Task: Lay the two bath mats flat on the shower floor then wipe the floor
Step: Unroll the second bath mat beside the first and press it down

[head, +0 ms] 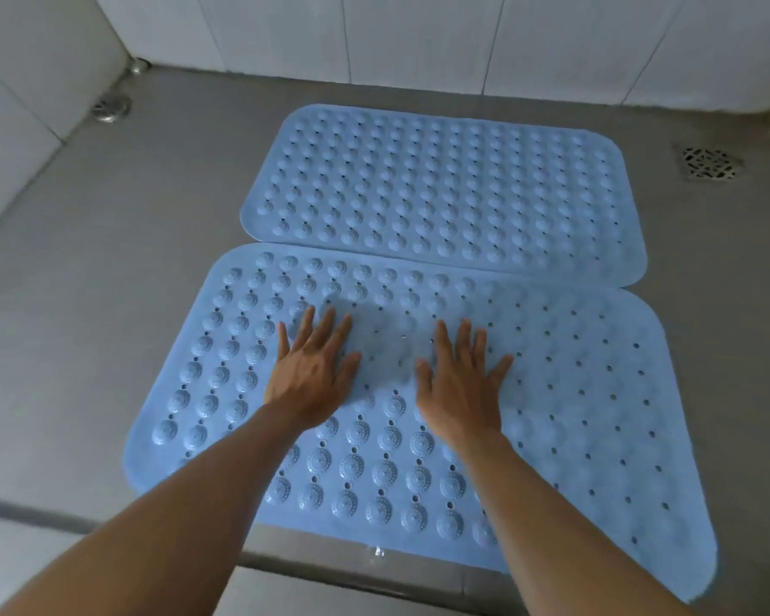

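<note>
1. Your left hand (312,366) and right hand (463,384) lie spread flat, fingers straight, pressing the middle of the near mat (596,393); neither pinches anything.
2. The far mat (441,188) lies flat on the floor (107,304), its long edge meeting the near mat's. The near mat's near edge hangs over the step (330,584).
3. Both mats look light, soft and floppy, probably slick when wet. To shift one, lift a corner; to seat it, press your palms outward from the middle.

Blue studded mats (441,188), grey floor (107,260)
</note>
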Demonstrator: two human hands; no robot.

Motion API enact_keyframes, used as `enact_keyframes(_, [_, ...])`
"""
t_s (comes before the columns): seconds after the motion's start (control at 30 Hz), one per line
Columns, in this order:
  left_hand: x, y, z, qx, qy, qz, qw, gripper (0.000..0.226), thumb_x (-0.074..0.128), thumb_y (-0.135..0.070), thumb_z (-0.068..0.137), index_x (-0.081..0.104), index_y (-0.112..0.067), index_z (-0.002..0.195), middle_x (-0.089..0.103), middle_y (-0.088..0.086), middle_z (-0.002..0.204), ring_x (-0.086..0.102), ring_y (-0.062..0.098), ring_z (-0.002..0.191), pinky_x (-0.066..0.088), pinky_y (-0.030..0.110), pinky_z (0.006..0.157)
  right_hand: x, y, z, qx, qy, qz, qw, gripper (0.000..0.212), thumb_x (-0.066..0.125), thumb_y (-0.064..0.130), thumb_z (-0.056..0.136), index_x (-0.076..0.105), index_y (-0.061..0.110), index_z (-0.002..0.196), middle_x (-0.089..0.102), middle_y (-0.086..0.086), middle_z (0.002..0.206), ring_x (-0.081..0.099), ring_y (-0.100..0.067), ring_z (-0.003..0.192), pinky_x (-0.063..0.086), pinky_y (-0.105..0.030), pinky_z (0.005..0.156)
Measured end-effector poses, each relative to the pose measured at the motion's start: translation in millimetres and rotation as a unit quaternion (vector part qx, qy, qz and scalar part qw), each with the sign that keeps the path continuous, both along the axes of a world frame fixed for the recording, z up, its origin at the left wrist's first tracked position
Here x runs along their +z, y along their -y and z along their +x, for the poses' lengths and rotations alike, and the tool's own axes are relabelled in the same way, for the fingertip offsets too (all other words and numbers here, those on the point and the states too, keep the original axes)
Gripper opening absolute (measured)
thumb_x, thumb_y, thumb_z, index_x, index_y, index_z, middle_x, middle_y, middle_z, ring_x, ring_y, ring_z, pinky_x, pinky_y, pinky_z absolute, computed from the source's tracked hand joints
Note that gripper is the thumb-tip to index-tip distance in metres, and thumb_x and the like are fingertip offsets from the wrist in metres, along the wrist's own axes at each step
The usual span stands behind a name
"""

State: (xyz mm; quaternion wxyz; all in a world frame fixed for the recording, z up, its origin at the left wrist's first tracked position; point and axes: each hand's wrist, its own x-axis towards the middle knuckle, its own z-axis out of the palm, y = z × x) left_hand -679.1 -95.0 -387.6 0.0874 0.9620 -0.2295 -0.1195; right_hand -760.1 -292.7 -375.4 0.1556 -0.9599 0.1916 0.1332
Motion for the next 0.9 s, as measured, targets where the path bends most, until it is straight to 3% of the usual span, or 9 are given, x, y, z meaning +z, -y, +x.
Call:
enact_keyframes(0.1, [-1.2, -55.2, 1.4, 0.04, 0.011, 0.025, 0.999, 0.074, 0.002, -0.069, 0.092, 0.001, -0.039, 0.159, -0.009, 0.004, 0.168, -0.013, 0.027, 0.154, -0.02, 0.053, 0.118, -3.7, -57.9, 5.8, 0.039, -0.004, 0.014, 0.999, 0.066, 0.02, 0.048, 0.105, -0.004, 0.024, 0.161, -0.013, -0.009, 0.167, -0.015, -0.029, 0.153, -0.01, -0.068, 0.115])
enact_keyframes(0.23, [-7.1, -110.3, 5.1, 0.064, 0.016, 0.068, 0.996, 0.067, 0.003, -0.07, 0.094, -0.014, -0.047, 0.155, -0.018, 0.005, 0.166, -0.017, 0.033, 0.152, -0.012, 0.063, 0.118, -12.6, -115.5, 7.0, 0.051, 0.0, -0.012, 0.999, 0.067, 0.012, 0.052, 0.102, -0.003, 0.023, 0.161, -0.014, -0.008, 0.167, -0.014, -0.03, 0.153, -0.012, -0.07, 0.113])
enact_keyframes(0.33, [-11.0, -124.1, 5.2, 0.068, 0.021, 0.056, 0.996, 0.064, 0.004, -0.068, 0.096, -0.02, -0.049, 0.152, -0.018, 0.004, 0.167, -0.021, 0.029, 0.152, -0.012, 0.06, 0.119, -20.5, -136.2, 6.9, 0.059, 0.01, -0.03, 0.998, 0.072, 0.014, 0.061, 0.1, 0.001, 0.024, 0.16, -0.005, -0.008, 0.168, -0.009, -0.035, 0.153, -0.012, -0.07, 0.113])
enact_keyframes(0.47, [-8.4, -121.6, 5.2, 0.074, 0.023, 0.042, 0.996, 0.066, 0.011, -0.072, 0.097, -0.021, -0.052, 0.15, -0.017, 0.0, 0.166, -0.021, 0.025, 0.152, -0.01, 0.056, 0.121, -25.8, -145.8, 5.7, 0.065, 0.028, -0.055, 0.996, 0.07, 0.015, 0.06, 0.1, 0.013, 0.024, 0.16, 0.01, -0.011, 0.167, 0.002, -0.037, 0.154, -0.002, -0.068, 0.117])
enact_keyframes(0.57, [-6.2, -121.3, 7.3, 0.076, 0.022, 0.05, 0.996, 0.068, 0.009, -0.075, 0.095, -0.019, -0.051, 0.151, -0.015, -0.001, 0.167, -0.018, 0.026, 0.153, -0.008, 0.057, 0.12, -25.8, -145.2, 6.7, 0.063, 0.013, -0.057, 0.996, 0.071, 0.012, 0.062, 0.099, 0.004, 0.026, 0.16, 0.001, -0.009, 0.168, -0.004, -0.035, 0.154, -0.003, -0.067, 0.117])
enact_keyframes(0.7, [-7.6, -120.6, 11.9, 0.079, 0.011, 0.055, 0.995, 0.068, 0.007, -0.076, 0.094, -0.019, -0.051, 0.151, -0.015, 0.0, 0.167, -0.019, 0.026, 0.153, -0.008, 0.058, 0.12, -24.7, -146.6, 13.5, 0.082, -0.02, -0.044, 0.995, 0.061, 0.01, 0.061, 0.101, -0.014, 0.047, 0.154, -0.016, -0.003, 0.166, -0.017, -0.038, 0.151, -0.008, -0.07, 0.114])
enact_keyframes(0.9, [-11.3, -122.6, 13.9, 0.076, 0.008, 0.056, 0.996, 0.066, 0.007, -0.075, 0.095, -0.019, -0.052, 0.151, -0.013, 0.002, 0.168, -0.017, 0.029, 0.153, -0.007, 0.06, 0.119, -21.9, -146.9, 18.8, 0.088, -0.036, -0.035, 0.995, 0.057, 0.012, 0.058, 0.102, -0.013, 0.053, 0.152, -0.021, -0.002, 0.165, -0.022, -0.038, 0.15, -0.011, -0.072, 0.112])
